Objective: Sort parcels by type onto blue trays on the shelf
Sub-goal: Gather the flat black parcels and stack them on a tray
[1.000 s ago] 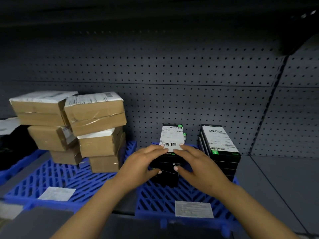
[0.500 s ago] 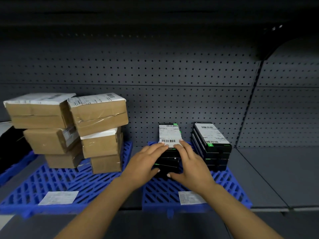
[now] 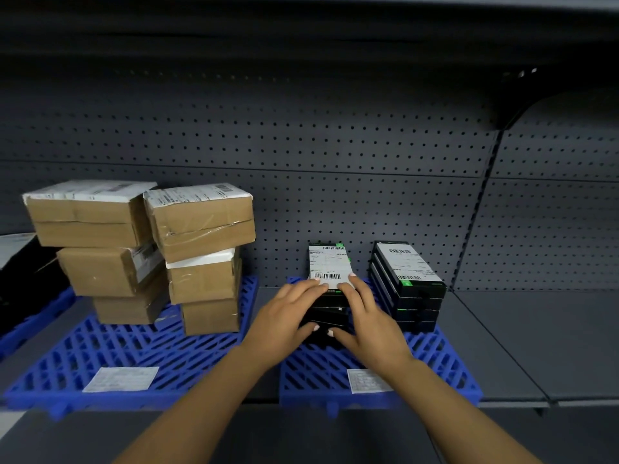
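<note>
A stack of flat black parcels [image 3: 330,266] with a white barcode label on top stands at the back of the right blue tray [image 3: 435,360]. My left hand [image 3: 284,318] and my right hand [image 3: 366,321] both rest on its near end, with fingers lying on the label and thumbs pressing the front face. A second stack of black parcels [image 3: 408,283] stands just to the right on the same tray. Two stacks of brown cardboard boxes [image 3: 201,222] sit on the left blue tray [image 3: 110,349].
White paper labels lie at the front of the left tray [image 3: 120,379] and the right tray [image 3: 361,380]. Dark parcels [image 3: 23,276] sit on a third blue tray [image 3: 33,316] at the far left. Bare grey shelf [image 3: 536,329] extends right. A pegboard wall [image 3: 301,162] closes the back.
Both hands stay on the left black stack. The stack now sits a little further back on the tray, and my view has pulled back and shifted slightly.
</note>
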Available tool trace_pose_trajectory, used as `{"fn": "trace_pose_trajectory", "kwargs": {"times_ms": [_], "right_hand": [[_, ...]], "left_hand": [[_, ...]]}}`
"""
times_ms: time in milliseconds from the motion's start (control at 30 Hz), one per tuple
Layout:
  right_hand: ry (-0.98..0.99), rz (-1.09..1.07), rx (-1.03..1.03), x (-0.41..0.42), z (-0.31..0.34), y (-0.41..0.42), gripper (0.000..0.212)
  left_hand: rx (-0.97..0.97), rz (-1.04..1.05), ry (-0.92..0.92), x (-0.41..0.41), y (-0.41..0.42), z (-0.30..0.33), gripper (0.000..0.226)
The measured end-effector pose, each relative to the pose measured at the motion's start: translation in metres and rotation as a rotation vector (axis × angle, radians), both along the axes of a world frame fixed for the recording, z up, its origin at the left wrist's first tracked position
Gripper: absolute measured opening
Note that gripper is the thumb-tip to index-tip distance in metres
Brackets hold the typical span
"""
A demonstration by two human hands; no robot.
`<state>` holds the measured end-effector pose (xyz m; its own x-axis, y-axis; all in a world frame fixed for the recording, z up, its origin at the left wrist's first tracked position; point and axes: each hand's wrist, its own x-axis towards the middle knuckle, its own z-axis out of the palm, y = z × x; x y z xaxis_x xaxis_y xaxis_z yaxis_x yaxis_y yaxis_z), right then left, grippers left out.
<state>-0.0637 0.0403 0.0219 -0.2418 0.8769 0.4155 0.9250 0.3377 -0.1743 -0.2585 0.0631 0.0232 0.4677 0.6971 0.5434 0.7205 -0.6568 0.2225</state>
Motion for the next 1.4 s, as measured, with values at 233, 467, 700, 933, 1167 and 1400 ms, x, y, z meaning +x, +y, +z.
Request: {"fn": "trace_pose_trajectory", "kwargs": {"times_ms": [233,467,700,933,1167,1400], "right_hand": [[-0.078,0.01,-0.053,0.005,0.015,-0.002,0.072],[-0.066,0.025,-0.07,0.006,0.019,-0.007,0.069],[-0.089,0.078,-0.059,0.01,0.025,-0.01,0.072],[-0.158,0.162,-0.002,0.015,0.032,-0.03,0.073],[-0.142,0.154,0.042,0.022,0.04,-0.033,0.071],[-0.253,0.133,-0.049,0.026,0.046,-0.03,0.075]], "left_hand": [[-0.003,0.022,-0.006,0.003,-0.001,0.006,0.063],[-0.03,0.005,-0.047,0.002,-0.002,0.004,0.062],[-0.016,0.017,-0.007,-0.002,-0.005,0.01,0.058],[-0.032,0.001,-0.013,-0.018,-0.022,0.005,0.069],[0.272,0.002,0.227,-0.012,-0.021,0.007,0.087],[0.407,0.001,0.237,-0.002,-0.017,0.006,0.078]]}}
